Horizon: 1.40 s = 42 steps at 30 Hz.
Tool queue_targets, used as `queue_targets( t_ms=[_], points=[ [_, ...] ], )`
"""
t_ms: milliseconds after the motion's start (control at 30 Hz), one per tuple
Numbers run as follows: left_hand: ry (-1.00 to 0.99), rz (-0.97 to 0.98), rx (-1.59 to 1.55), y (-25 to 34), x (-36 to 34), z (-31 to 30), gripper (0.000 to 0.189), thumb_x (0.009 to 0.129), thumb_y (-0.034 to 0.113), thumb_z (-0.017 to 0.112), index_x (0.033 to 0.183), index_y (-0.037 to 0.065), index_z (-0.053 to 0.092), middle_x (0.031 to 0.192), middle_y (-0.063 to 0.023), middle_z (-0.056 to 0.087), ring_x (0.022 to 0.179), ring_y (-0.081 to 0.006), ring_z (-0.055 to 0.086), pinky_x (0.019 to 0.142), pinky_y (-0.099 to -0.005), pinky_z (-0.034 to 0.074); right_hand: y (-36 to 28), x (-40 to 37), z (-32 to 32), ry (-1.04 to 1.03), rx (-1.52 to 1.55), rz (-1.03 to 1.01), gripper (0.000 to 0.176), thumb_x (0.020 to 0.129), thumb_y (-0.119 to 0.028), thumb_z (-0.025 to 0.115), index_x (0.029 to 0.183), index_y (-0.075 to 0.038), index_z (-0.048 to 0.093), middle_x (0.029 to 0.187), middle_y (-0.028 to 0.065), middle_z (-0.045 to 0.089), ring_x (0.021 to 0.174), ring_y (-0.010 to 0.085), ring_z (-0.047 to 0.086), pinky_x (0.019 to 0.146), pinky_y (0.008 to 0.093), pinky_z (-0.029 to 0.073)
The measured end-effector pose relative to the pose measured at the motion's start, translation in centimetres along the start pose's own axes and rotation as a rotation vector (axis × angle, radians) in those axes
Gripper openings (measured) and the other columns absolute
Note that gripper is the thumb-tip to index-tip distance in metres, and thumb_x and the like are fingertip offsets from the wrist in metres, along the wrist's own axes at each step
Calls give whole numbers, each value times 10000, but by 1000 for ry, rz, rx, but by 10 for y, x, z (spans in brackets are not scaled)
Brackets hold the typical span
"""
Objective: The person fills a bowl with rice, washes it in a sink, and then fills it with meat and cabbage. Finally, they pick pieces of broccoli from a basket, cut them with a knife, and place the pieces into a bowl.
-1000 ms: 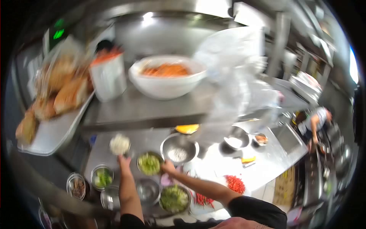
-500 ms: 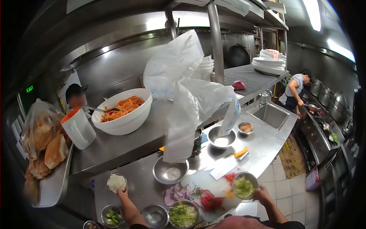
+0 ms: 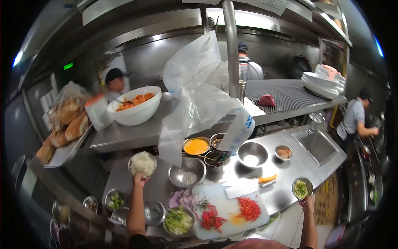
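My left hand (image 3: 141,179) is closed on the rim of a metal bowl (image 3: 132,166) filled with a white chopped or grainy food (image 3: 143,163). Out to the right, past the counter's front edge, my right hand (image 3: 307,203) grips a small metal bowl of chopped greens (image 3: 300,189). Between my arms lies a white cutting board (image 3: 232,197). It carries chopped red chilies (image 3: 249,208), whole red chilies (image 3: 212,219) and a cleaver (image 3: 242,189) with an orange handle. Purple onion pieces (image 3: 183,200) and a bowl of shredded greens (image 3: 178,220) sit at its left.
Metal bowls (image 3: 187,172) and a pan of orange liquid (image 3: 196,146) stand behind the board. A plastic bag (image 3: 199,97) hangs from the shelf. The sink (image 3: 319,145) is at right. Bread (image 3: 77,126) and a pasta bowl (image 3: 134,118) are at left. Several people work around.
My view has shifted. My right hand has carried its bowl right, away from the cutting board, uncovering the chopped chilies. My left hand still holds its bowl, now higher in view.
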<state>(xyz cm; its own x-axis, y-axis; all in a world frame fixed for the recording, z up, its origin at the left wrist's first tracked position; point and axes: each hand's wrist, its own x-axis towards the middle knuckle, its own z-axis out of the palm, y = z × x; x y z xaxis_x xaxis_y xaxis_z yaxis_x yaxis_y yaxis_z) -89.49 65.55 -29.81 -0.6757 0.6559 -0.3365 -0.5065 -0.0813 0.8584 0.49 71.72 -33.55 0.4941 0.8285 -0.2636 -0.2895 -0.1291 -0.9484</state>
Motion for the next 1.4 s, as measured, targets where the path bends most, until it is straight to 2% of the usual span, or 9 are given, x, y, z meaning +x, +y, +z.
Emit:
queue_targets(
  t_ms=[267,467,500,533,633,767,1133,1300,1400],
  points=[
    [-379,-120,112,-87,-238,171,460,667,-10,468,1115,-114,481,1085,-217,573,945,-351,607,795,-410,549,29,231,-25,40,10,74,184,751,-45,460,865,85,524,649,173,549,473,269,570,390,333,482],
    [-501,-391,136,-218,-340,281,350,694,10,480,1030,-79,522,857,-181,633,681,-292,637,513,-311,497,45,320,-36,-261,80,101,388,751,-201,666,1059,3,549,878,148,610,703,290,608,510,416,495],
    [-548,-458,110,-242,-354,295,372,680,7,493,1041,-79,518,871,-183,636,660,-286,636,492,-295,498,62,345,-40,-472,-519,-410,411,783,-243,652,1122,-41,539,940,120,622,732,235,619,541,375,510],
    [-560,-528,76,-258,-373,314,310,688,12,495,985,-65,535,805,-165,633,629,-260,622,495,-306,499,56,340,-27,-516,168,46,383,835,-287,607,1137,-62,544,947,95,632,743,185,623,556,314,512],
    [-572,-682,219,-321,-392,349,186,695,19,506,855,-44,578,748,-133,632,569,-224,585,500,-335,497,17,302,-36,-929,32,91,403,918,-319,489,1185,-18,502,963,165,626,785,213,641,618,296,505],
    [-705,-670,328,-370,-435,405,276,708,3,465,945,-113,548,804,-189,638,651,-276,642,489,-294,488,-31,204,-70,-545,-136,184,549,931,-204,456,1382,-15,206,1049,249,604,829,276,652,696,348,526],
    [-517,-601,135,-491,-435,511,337,766,-54,457,1095,-124,442,1047,-258,567,833,-355,638,690,-385,576,44,75,-284,-194,-148,386,457,892,-97,459,1335,-55,352,991,193,642,788,253,657,645,323,527],
    [-1138,-266,130,-535,-406,444,95,858,132,548,830,42,549,713,-60,585,640,-185,596,606,-318,518,30,60,-256,-563,-447,238,359,867,-114,509,1218,-43,515,902,133,652,786,191,643,652,298,509],
    [-1013,-262,388,-384,-431,414,198,870,166,586,974,-2,603,766,-77,624,662,-133,616,582,-269,503,-60,59,-134,-932,-638,38,361,814,-29,559,1173,10,538,846,133,669,763,168,644,659,271,521]
  ],
)
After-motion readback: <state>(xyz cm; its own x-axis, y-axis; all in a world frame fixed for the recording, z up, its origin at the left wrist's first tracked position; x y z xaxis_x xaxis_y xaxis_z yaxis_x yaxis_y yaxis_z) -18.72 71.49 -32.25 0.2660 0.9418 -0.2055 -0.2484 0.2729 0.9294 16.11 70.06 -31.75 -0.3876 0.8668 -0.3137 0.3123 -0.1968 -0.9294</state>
